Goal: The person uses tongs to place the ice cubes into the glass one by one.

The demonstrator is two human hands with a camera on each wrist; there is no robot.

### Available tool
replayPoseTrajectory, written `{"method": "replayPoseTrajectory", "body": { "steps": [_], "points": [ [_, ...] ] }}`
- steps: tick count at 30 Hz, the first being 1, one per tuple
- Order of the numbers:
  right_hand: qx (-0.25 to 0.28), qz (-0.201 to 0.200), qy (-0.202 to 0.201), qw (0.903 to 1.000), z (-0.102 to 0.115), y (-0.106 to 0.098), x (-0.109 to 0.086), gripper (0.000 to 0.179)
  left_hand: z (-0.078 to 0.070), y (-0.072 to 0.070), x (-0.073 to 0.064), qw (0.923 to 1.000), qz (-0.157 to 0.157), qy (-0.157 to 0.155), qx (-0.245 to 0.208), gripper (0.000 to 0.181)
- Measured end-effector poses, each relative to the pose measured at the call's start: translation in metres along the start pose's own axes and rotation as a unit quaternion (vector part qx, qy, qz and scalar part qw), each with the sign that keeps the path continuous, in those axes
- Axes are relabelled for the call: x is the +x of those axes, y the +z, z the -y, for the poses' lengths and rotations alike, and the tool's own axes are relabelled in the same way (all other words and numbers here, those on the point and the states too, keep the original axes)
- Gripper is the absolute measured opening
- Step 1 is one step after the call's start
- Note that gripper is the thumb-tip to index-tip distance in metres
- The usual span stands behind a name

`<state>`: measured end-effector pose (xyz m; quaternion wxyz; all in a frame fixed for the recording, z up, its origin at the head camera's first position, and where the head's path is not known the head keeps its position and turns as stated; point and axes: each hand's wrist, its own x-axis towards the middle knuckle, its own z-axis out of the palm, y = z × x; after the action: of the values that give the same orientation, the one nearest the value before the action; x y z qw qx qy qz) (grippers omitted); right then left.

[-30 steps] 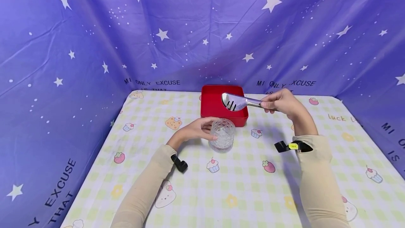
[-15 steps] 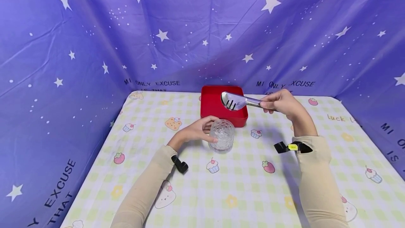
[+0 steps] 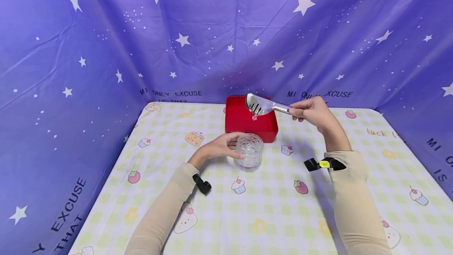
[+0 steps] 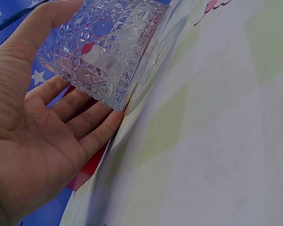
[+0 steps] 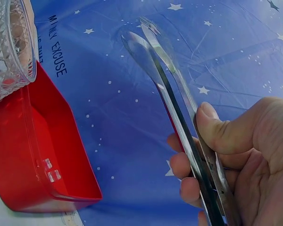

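Note:
My left hand holds a clear, textured glass from its left side, thumb in front and fingers behind. The glass stands on the table; what it contains is hard to make out through the pattern. Metal serving tongs with a slotted end are gripped in my right hand, above a red box. In the right wrist view the two arms of the tongs stand slightly apart, with nothing visible between their ends. Small clear pieces show against the red box, just below the tongs in the head view.
The open red box sits directly behind the glass, near the table's back edge. A checked cloth with printed cartoons covers the table. Blue curtains with stars close off the back and both sides.
The tongs have risen a little and their slotted end has tilted up. A small clear piece now shows below them against the box. The left hand and the glass stay in place.

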<state>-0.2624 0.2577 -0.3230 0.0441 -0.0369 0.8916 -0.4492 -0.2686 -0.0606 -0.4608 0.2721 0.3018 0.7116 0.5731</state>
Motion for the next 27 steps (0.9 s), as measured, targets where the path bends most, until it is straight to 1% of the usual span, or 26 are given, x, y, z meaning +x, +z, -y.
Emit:
{"method": "replayPoseTrajectory", "body": {
  "steps": [4,7,9,12,14,23,27],
  "points": [
    [-0.026,-0.031,-0.002,0.9992,0.003,0.003,0.002,0.039,0.000,0.000,0.000,1.0000,-0.002,0.002,0.006,0.074],
    [-0.074,-0.062,0.001,0.9953,0.005,0.006,0.004,0.038,0.001,0.000,0.000,1.0000,-0.002,0.004,0.004,0.073],
    [-0.117,-0.084,0.007,0.9896,0.006,0.009,0.005,0.038,0.001,0.000,0.001,1.0000,-0.002,0.006,0.001,0.073],
    [-0.181,-0.111,0.017,0.9772,0.008,0.014,0.005,0.037,0.002,0.001,0.001,0.9999,-0.002,0.011,0.000,0.072],
    [-0.212,-0.122,0.022,0.9695,0.009,0.018,0.006,0.036,0.003,0.000,0.002,0.9999,-0.002,0.013,0.000,0.072],
    [-0.297,-0.146,0.028,0.9432,0.003,0.036,0.016,0.029,0.003,0.001,0.001,0.9999,-0.004,0.012,-0.005,0.072],
    [-0.328,-0.158,0.017,0.9312,0.000,0.040,0.021,0.025,0.003,0.001,0.001,0.9999,-0.003,0.013,-0.005,0.073]
  ]
}}
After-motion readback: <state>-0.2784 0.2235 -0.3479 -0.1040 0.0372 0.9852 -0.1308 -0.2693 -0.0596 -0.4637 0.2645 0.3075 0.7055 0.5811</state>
